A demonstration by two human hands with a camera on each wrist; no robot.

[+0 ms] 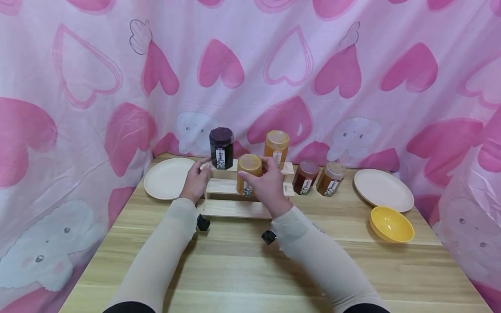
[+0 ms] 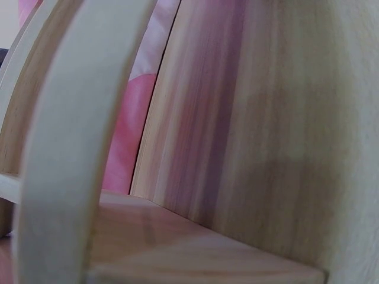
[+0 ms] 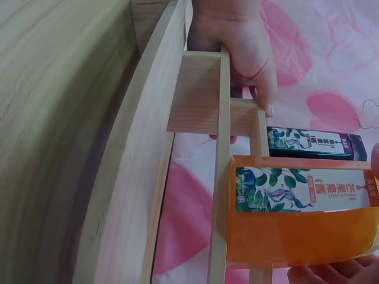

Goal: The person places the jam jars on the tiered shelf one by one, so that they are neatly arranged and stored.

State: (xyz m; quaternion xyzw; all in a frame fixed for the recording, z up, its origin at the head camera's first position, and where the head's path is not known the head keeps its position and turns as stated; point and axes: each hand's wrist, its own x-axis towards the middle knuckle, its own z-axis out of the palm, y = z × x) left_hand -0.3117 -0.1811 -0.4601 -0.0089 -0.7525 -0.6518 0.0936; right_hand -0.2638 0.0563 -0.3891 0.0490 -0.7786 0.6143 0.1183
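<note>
Closest to the camera are two pale sleeves reaching over the wooden table (image 1: 242,269) toward a little stepped wooden rack (image 1: 235,208), which is the landmark here. The right hand (image 1: 269,188) is wrapped around an orange jar (image 1: 248,173) with a matching orange lid, fingers curled round its side — the jar sits on the rack's middle step, and the right wrist view shows its leafy label up close (image 3: 302,190). The left hand (image 1: 195,182) grips the rack's left end, thumb and fingers clamped on the wood (image 3: 249,59).

On the rack's top step: a dark purple jar (image 1: 221,148) at the left end and a second orange jar (image 1: 276,148) at the right. Just right of the rack stand two brown jars (image 1: 318,177) side by side on the table. A cream plate (image 1: 166,178) lies left of the rack; another plate (image 1: 383,189) lies well to its right, with a yellow bowl (image 1: 391,224) in front of that one. Behind the rack — a pink heart-print curtain (image 1: 250,65).
</note>
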